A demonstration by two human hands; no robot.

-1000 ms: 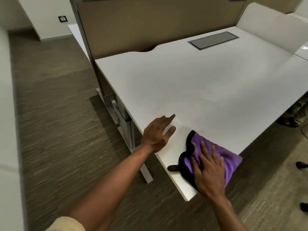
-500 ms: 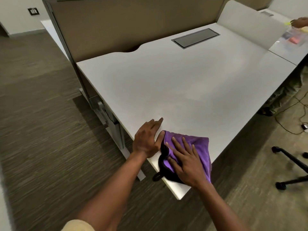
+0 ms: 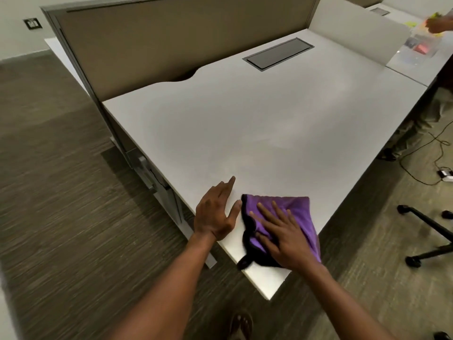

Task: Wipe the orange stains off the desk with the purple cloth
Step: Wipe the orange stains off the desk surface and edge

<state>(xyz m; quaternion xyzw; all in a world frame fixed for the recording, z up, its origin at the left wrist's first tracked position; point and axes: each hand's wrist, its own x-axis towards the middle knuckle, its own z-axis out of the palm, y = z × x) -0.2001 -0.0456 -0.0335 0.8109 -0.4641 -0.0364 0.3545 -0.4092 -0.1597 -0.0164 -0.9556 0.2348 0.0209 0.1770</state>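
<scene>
A purple cloth (image 3: 297, 212) with a black edge lies at the near corner of the white desk (image 3: 245, 123). My right hand (image 3: 282, 234) lies flat on the cloth with fingers spread, pressing it onto the desk. My left hand (image 3: 217, 213) rests flat on the bare desk just left of the cloth, fingers apart, its thumb close to the cloth's black edge. No orange stains show on the visible desk surface.
A beige partition (image 3: 159, 38) stands along the desk's far side. A grey cable hatch (image 3: 278, 54) sits in the desk at the back. Another person's hand (image 3: 437, 22) works at the neighbouring desk. A chair base (image 3: 426, 231) and cables (image 3: 421, 155) lie on the floor at right.
The cloth under my right hand slid left along the desk's near corner toward my left hand, then the two parted slightly. My left hand stays on the desk.
</scene>
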